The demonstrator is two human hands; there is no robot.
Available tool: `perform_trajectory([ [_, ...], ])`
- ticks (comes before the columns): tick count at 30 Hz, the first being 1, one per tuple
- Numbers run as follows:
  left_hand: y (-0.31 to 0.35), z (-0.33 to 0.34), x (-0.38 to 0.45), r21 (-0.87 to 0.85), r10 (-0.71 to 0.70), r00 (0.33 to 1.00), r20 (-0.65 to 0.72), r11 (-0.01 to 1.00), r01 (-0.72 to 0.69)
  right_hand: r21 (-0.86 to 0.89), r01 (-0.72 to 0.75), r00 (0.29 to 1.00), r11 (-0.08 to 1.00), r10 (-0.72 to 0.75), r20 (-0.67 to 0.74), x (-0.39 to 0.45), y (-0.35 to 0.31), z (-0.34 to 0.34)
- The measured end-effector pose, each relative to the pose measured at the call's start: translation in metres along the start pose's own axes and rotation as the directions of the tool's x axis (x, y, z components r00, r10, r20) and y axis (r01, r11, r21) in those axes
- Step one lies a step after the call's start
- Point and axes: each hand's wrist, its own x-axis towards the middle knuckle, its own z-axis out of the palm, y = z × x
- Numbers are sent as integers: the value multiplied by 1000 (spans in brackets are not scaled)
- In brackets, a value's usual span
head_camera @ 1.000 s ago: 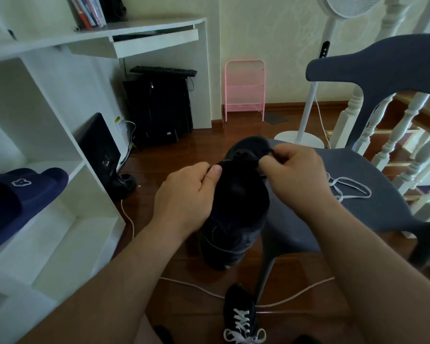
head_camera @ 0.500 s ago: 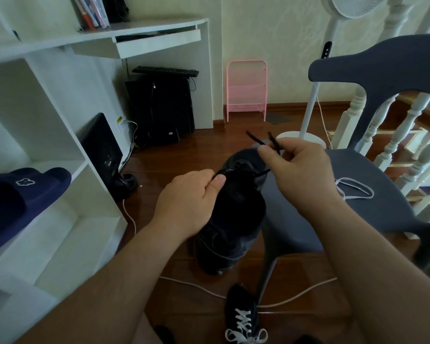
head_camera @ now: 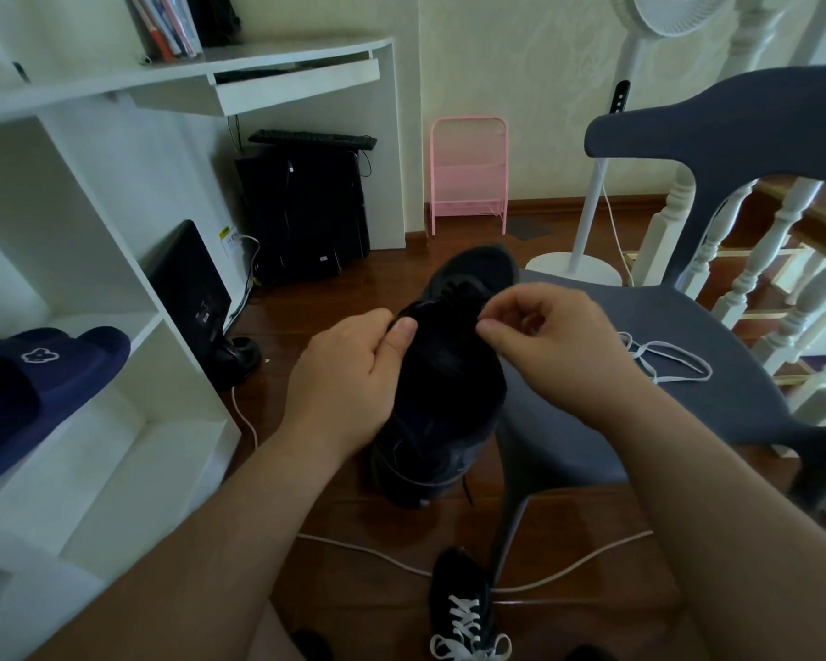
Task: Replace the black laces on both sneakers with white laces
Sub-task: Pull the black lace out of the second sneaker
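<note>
The person is holding the black sneaker (head_camera: pixel 449 374) up over the floor, beside the grey chair (head_camera: pixel 687 336). The left hand (head_camera: pixel 349 379) is gripping its side, thumb pressed by the collar. The right hand (head_camera: pixel 540 341), which half a second ago was lifting the black lace clear, is now back down at the eyelets, fingers pinched together on what looks like the lace, though dark on dark hides it. So unlacing seems underway. The white lace (head_camera: pixel 668 362) is waiting on the chair seat; the other sneaker (head_camera: pixel 463 613) on the floor is already wearing white.
</note>
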Motion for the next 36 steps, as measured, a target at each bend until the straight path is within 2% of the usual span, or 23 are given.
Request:
perform_trajectory([
  [2,-1,-4,1,52,56,996,-69,997,-53,69,-54,991,996,45,129,-5,1,-1],
  [4,0,-7,1,94,103,989,-106,991,-93,93,-97,979,991,78,190,-8,0,1],
  [7,3,-7,0,135,177,975,-134,978,-159,24,-81,990,996,77,120,-11,-6,8],
  [9,4,-7,0,128,199,966,-162,975,-179,50,-90,995,995,89,40,-11,-7,9],
  [11,2,-9,2,68,156,966,-206,987,-145,217,-166,984,962,176,-29,-10,-8,8],
  [13,-2,-12,4,-40,56,963,-264,997,-69,415,-237,960,879,278,-42,-9,-11,8],
  [15,-6,-11,6,-128,-23,949,-313,992,-19,483,-237,955,843,294,-43,-8,-16,11],
  [17,-7,-9,6,-159,-53,949,-312,987,3,339,-153,979,928,190,-79,-8,-16,14],
  [19,-6,-5,4,-141,-35,959,-283,990,-6,52,-32,996,998,37,-86,-12,-14,17],
  [20,-5,-4,2,-136,-25,962,-273,991,-13,-56,10,996,998,-15,-89,-13,-13,18],
  [23,0,-4,1,-83,21,962,-271,996,-45,-221,76,986,972,-107,-131,-14,-14,16],
  [25,2,-5,1,-18,70,964,-255,997,-77,-339,112,984,934,-152,-93,-14,-17,16],
  [29,9,-5,0,29,101,972,-211,995,-98,-444,83,986,892,-140,-96,-14,-24,21],
  [33,15,-3,-2,42,125,974,-188,992,-119,-489,-9,995,872,-42,-92,-10,-24,22],
  [36,14,1,-3,59,129,977,-169,991,-121,-523,-29,999,852,11,-36,-8,-24,21],
])
